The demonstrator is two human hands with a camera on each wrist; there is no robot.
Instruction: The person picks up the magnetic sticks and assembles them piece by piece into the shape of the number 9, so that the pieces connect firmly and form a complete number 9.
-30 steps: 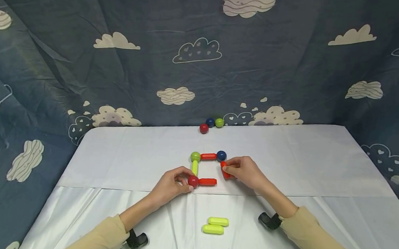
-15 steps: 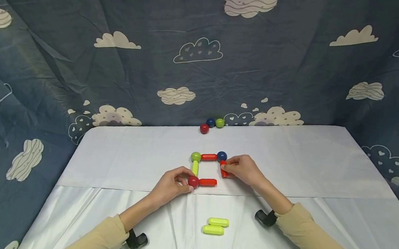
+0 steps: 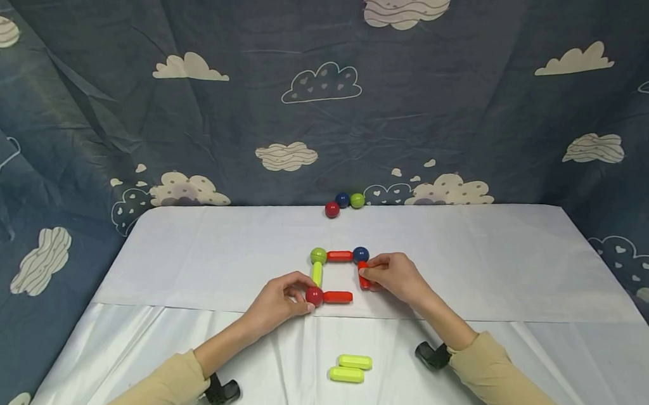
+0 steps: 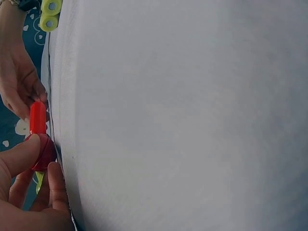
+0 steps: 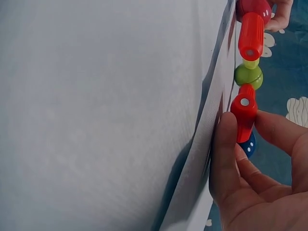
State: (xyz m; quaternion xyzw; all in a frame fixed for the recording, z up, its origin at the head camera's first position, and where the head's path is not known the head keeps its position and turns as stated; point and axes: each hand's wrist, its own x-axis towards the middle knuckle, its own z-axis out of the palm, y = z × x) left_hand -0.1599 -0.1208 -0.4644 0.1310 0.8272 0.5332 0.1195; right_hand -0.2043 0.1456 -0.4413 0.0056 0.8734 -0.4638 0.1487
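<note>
The left grip (image 3: 281, 296) pinches a red ball (image 3: 314, 296), the right grip (image 3: 400, 276) a red rod (image 3: 362, 275), whose tilt may drag the neighbouring blue ball (image 3: 361, 254) toward the tabletop's (image 3: 486, 260) near edge.

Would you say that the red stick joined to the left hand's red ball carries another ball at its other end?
No, the right wrist view shows that red stick ending in a bare tip.

Rod/Ball Positions

Nearest you on the white cloth (image 3: 469, 258) lie two lime-green rods (image 3: 346, 374). Behind them, your left hand (image 3: 279, 299) holds a dark-red ball (image 3: 314, 296), left of a bright-red rod (image 3: 338, 297). Your right hand (image 3: 400, 276) holds a second bright-red rod (image 3: 363, 277) before a navy ball (image 3: 361, 254). Farthest back lie red, navy and green balls (image 3: 342, 199).
</note>
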